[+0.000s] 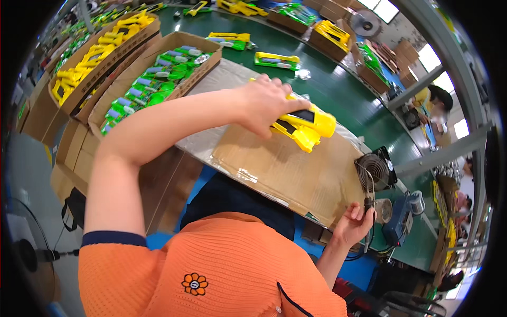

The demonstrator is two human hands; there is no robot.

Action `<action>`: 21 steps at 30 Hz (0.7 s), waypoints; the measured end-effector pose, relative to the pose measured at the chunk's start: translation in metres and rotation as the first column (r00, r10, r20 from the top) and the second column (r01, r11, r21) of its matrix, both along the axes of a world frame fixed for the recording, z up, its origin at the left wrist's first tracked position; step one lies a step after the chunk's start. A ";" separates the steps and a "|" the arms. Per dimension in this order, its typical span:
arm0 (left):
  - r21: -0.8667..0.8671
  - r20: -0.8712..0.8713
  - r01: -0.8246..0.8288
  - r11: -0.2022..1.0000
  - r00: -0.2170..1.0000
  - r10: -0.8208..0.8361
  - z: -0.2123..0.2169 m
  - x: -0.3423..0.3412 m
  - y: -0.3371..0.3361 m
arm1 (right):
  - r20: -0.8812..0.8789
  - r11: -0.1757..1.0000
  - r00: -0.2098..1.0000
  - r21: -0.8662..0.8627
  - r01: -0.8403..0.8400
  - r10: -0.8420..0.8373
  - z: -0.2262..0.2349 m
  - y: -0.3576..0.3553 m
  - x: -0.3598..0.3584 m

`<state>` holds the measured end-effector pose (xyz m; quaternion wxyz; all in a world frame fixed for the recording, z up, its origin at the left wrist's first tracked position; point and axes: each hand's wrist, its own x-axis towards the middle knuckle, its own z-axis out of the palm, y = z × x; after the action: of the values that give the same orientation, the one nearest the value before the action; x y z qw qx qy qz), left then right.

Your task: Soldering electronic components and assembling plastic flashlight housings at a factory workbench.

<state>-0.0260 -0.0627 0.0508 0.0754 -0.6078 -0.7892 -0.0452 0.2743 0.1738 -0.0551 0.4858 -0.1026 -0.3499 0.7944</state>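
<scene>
My left hand (262,105) reaches across the work surface and is closed round yellow plastic flashlight housings (311,122) with black inset panels. Two pieces seem to lie together in the grip, their wide ends pointing right. Beneath them is a flat brown cardboard sheet (296,177). At the right edge of the bench my right hand (353,226) has its fingers curled on a thin soldering iron (368,203), with its dark grip beside my fingertips. Part of the iron is hidden by the hand.
A small black fan (376,170) and a blue soldering station (400,221) stand at the right. On the left are a carton of green parts with batteries (207,59) and a carton of yellow housings (150,33). Another assembly (277,60) lies on the green bench. People sit far right.
</scene>
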 end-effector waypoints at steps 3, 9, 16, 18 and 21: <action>-0.271 0.080 0.069 0.960 0.996 -0.049 -0.015 -0.013 0.045 | 0.108 0.996 0.994 0.087 0.014 -0.023 -0.007 -0.002 0.000; -0.056 0.139 -0.173 0.983 0.974 0.179 -0.014 -0.001 0.022 | 0.130 0.994 0.987 0.070 0.089 -0.098 -0.026 0.008 -0.002; 0.481 0.184 -0.616 0.624 0.767 0.615 -0.016 0.110 -0.160 | 0.197 0.994 0.976 0.072 0.081 -0.094 -0.019 0.024 0.009; 0.508 0.192 -0.791 0.342 0.491 0.850 -0.040 0.141 -0.219 | 0.227 0.997 0.972 0.065 0.046 -0.060 0.005 -0.007 -0.005; 0.339 0.154 -0.940 0.030 0.086 0.984 -0.074 0.168 -0.270 | 0.294 0.997 0.956 0.076 0.001 -0.023 0.005 -0.001 -0.007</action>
<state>0.1423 -0.3326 -0.0231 0.2417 0.1074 -0.9606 -0.0858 0.2675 0.1724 -0.0499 0.4366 -0.2035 -0.4474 0.7535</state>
